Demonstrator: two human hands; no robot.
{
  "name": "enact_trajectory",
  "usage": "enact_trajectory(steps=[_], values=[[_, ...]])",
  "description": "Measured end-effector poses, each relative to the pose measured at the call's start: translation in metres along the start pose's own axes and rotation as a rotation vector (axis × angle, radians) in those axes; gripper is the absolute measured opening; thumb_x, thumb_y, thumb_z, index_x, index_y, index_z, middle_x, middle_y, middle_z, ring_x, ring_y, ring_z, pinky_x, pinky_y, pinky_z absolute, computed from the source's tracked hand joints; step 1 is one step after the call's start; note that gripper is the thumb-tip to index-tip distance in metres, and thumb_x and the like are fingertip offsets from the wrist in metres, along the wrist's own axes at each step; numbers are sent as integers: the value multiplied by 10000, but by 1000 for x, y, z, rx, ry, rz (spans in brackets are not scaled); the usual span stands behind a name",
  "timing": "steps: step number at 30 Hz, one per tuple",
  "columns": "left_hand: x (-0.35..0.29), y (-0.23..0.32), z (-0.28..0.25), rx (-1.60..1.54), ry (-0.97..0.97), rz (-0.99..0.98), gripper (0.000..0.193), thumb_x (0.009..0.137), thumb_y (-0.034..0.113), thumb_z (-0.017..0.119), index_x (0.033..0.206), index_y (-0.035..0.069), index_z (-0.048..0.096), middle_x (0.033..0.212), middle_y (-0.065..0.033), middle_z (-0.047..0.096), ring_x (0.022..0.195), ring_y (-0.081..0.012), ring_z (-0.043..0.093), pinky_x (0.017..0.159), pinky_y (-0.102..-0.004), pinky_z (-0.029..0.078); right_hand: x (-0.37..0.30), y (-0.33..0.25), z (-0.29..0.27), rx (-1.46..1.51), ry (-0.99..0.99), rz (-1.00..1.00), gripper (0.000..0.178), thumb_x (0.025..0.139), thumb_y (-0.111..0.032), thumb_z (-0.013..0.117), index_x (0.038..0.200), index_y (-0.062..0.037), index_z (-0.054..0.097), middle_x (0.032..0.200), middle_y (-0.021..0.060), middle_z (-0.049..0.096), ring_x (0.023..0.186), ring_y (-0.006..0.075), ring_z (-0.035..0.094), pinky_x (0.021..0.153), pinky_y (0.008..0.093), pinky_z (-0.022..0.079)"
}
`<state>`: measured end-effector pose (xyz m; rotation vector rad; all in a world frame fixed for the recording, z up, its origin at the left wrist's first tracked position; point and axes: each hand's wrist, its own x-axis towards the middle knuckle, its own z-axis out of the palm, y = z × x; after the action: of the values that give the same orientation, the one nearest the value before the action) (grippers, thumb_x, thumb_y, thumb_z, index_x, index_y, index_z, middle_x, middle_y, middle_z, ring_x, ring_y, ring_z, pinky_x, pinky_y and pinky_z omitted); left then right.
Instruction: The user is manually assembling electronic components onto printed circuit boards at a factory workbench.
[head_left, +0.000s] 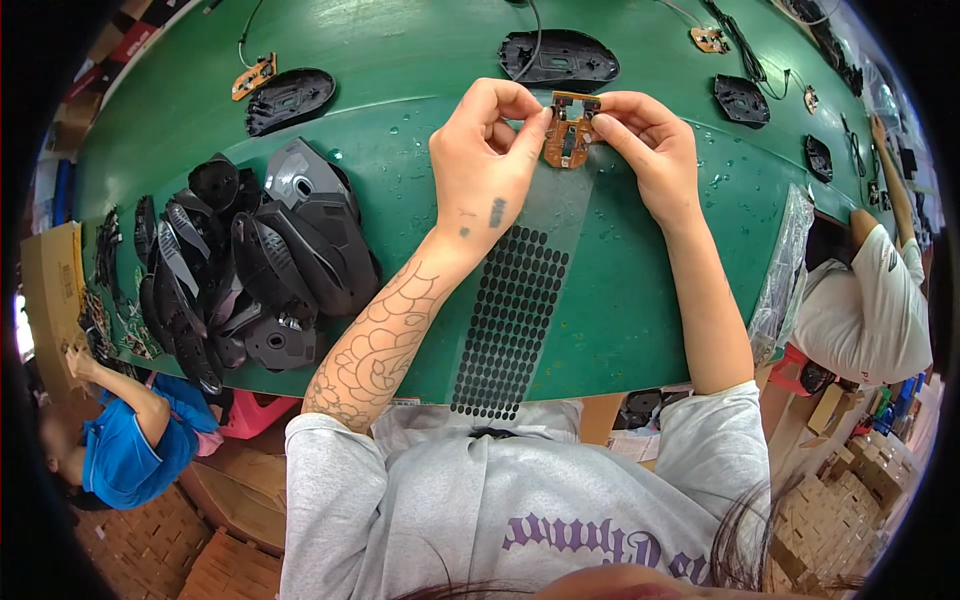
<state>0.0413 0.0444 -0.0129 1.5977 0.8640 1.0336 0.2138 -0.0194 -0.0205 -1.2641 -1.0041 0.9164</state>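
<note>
Between both hands I hold a small orange-brown circuit board (pixel 568 148) with black parts and a cut-out near its far end. My left hand (pixel 490 140) pinches its left edge with thumb and forefinger. On the right edge, the thumb and fingers of my right hand (pixel 645 145) are closed in the same way. Below the board, a clear sheet with rows of black oval stickers (pixel 513 310) runs toward me and over the table's near edge. Just beyond my hands lies a black mouse base shell (pixel 560 60), with a cable across it.
Black mouse shells (pixel 260 250) are heaped at left. Another base shell (pixel 290 102) and a circuit board (pixel 254 77) lie at far left. More shells (pixel 741 102), boards and cables are spread at right. Co-workers sit at left (pixel 140 440) and right (pixel 860 310) along the green table (pixel 640 330).
</note>
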Motion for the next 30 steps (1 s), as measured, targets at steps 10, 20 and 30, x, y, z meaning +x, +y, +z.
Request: enact_trajectory(steps=[10,20,30], values=[[12,27,-12,-357,10,-166,186,953,71,570,1130,20,597,865,-8,597,596,-38,501,446,-150,349,2,-7,-5,155,25,2,245,892,-60,640,1124,20,634,968,109,693,816,149,666,764,229,535],[254,112,19,-594,192,726,166,947,57,505,1072,13,605,872,-72,642,636,-139,552,565,-221,451,11,-4,-12,355,46,33,307,954,-144,568,1217,16,564,922,150,679,767,200,675,719,262,544],[217,16,40,861,-565,410,165,792,176,616,887,102,728,735,-60,701,644,-261,638,653,-362,521,9,0,-16,345,-13,17,281,952,-129,560,1193,16,567,881,139,668,740,187,665,690,256,536]])
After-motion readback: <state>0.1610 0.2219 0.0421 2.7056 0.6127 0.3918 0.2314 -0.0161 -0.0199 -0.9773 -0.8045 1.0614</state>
